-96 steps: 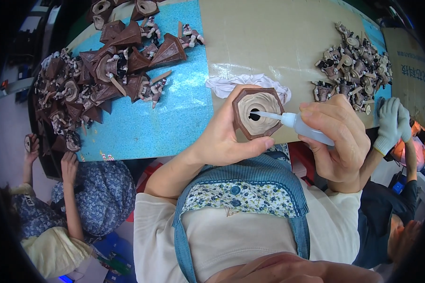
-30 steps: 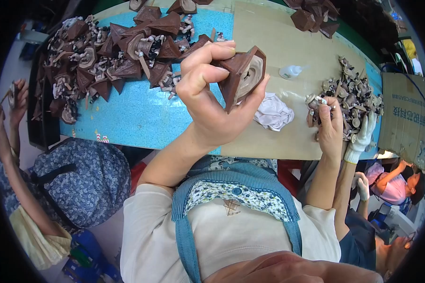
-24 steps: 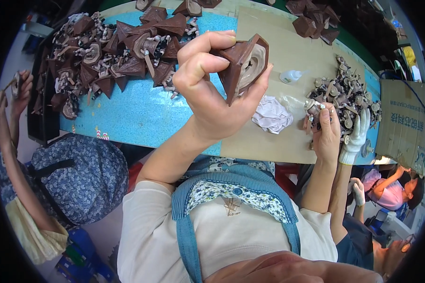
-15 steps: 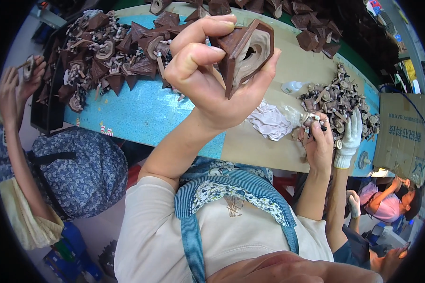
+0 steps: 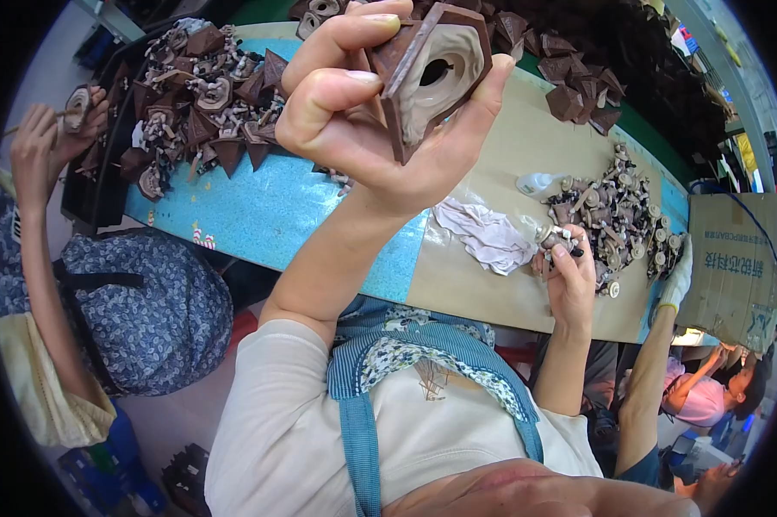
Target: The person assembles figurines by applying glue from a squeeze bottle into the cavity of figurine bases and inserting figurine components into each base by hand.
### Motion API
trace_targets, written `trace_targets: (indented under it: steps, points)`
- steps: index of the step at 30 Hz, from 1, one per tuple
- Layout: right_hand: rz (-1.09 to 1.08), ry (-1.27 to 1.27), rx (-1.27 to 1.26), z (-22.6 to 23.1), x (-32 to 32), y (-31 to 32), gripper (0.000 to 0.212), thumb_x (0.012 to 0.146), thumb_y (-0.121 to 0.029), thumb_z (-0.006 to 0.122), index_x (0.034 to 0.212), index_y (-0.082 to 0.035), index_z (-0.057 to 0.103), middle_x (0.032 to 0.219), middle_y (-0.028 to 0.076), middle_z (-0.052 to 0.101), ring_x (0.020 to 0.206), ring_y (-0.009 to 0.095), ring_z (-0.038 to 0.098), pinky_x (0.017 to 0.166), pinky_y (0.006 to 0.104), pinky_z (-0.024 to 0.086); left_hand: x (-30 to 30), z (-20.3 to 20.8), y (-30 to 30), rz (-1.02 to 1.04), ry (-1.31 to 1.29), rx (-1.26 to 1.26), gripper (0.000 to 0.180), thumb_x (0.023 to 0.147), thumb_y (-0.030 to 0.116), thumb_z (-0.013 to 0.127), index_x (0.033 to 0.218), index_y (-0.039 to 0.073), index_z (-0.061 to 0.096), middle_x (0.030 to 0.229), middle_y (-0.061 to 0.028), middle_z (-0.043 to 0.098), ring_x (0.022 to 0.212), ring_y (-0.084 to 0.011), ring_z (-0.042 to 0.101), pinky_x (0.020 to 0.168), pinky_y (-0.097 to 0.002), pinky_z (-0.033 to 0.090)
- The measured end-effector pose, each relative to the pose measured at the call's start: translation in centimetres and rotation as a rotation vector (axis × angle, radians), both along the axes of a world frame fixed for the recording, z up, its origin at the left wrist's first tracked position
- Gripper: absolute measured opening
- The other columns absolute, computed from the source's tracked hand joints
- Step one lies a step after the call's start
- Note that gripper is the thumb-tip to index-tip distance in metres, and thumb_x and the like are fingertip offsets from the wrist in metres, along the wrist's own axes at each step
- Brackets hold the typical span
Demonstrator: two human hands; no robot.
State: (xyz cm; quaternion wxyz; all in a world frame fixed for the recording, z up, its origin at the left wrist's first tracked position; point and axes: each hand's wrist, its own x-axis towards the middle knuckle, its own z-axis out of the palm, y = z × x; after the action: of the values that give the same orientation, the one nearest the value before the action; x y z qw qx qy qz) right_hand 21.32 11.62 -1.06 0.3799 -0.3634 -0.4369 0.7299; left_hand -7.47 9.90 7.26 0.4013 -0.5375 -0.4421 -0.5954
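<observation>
My left hand (image 5: pixel 363 121) is raised toward the camera and grips a brown wooden house-shaped piece (image 5: pixel 440 65), which has a pale front and a round hole. Out over the table's near edge, my right hand (image 5: pixel 569 280) pinches a small pale and brown figure part (image 5: pixel 554 236) in its fingertips. It sits just beside a pile of similar small parts (image 5: pixel 621 215). A crumpled white cloth (image 5: pixel 487 237) lies on the tan table top (image 5: pixel 492 164) between my two hands.
A small white squeeze bottle (image 5: pixel 535 183) lies past the cloth. Several brown house pieces (image 5: pixel 208 95) are heaped on the blue mat (image 5: pixel 259 215). A person in blue patterned clothes (image 5: pixel 139 302) works at left. At right are a white-gloved hand (image 5: pixel 677 276) and a cardboard box (image 5: pixel 737 267).
My left hand lifted the brown piece up and closer to the camera. My right hand let go of the squeeze bottle, moved to the pile of small parts and took one.
</observation>
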Motion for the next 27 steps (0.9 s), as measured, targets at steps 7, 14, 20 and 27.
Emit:
trace_targets:
  steps: [7,14,20,27]
  points:
    - [0.013,-0.018,0.011,0.2,-0.6,-0.4,0.038,0.091,-0.008,0.062,0.123,-0.006,0.041,0.095,0.006,0.062,0.081,0.013,0.058,0.073,0.0287,0.047,-0.3,1.1,-0.7,0.144,-0.025,-0.007,0.091,0.063,0.008,0.09,0.119,0.009,0.018,0.12,-0.0188,0.038,0.105,-0.027,0.054,0.09,-0.0308,0.053]
    - [0.027,-0.017,0.027,0.7,-1.1,-0.6,0.038,0.091,-0.008,0.062,0.123,-0.006,0.041,0.096,0.006,0.062,0.081,0.013,0.058,0.074,0.0286,0.047,-2.3,-0.7,1.0,-0.04,-0.158,0.178,0.093,0.063,0.006,0.09,0.122,0.008,0.018,0.122,-0.0189,0.036,0.103,-0.0268,0.055,0.087,-0.0301,0.057]
    - [0.028,-0.043,0.022,1.0,-1.4,-0.9,0.036,0.09,-0.009,0.062,0.119,-0.005,0.042,0.094,0.007,0.058,0.081,0.016,0.055,0.074,0.0294,0.046,-2.4,-0.8,1.2,-0.073,-0.167,0.234,0.092,0.064,0.002,0.088,0.122,0.008,0.017,0.122,-0.018,0.036,0.105,-0.0279,0.055,0.087,-0.0325,0.058]
    - [0.012,-0.024,0.057,1.9,-1.8,-0.9,0.035,0.09,-0.009,0.064,0.119,-0.005,0.045,0.095,0.004,0.06,0.077,0.01,0.055,0.066,0.024,0.044,-0.8,-0.7,1.0,-0.272,-0.26,0.178,0.083,0.063,0.0,0.087,0.118,0.006,0.024,0.12,-0.0186,0.043,0.103,-0.0253,0.056,0.089,-0.033,0.052]
